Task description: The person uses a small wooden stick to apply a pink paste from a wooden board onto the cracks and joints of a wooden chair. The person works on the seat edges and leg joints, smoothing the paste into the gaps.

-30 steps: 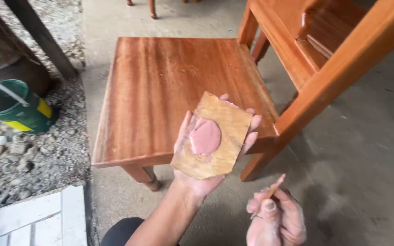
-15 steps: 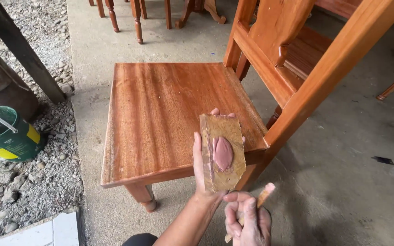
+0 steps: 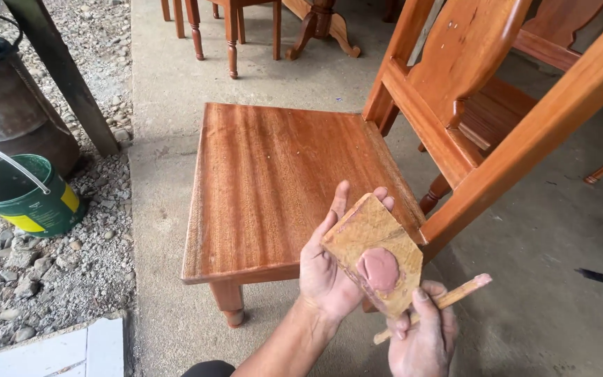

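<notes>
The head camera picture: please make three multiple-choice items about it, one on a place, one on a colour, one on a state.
1. Where does the pink putty lie?
A. on the chair seat
B. on the small wooden board
C. in the bucket

2. What colour is the bucket on the gravel?
A. green with a yellow patch
B. red
C. blue

3. How is the thin wooden stick held?
A. it lies loose on the floor
B. it stands in the bucket
C. the right hand grips it

Answers:
1 B, the putty sits as a blob on the small wooden board that the left hand holds.
2 A, its wall is green with a yellow patch.
3 C, the fingers of the right hand close around it.
</notes>
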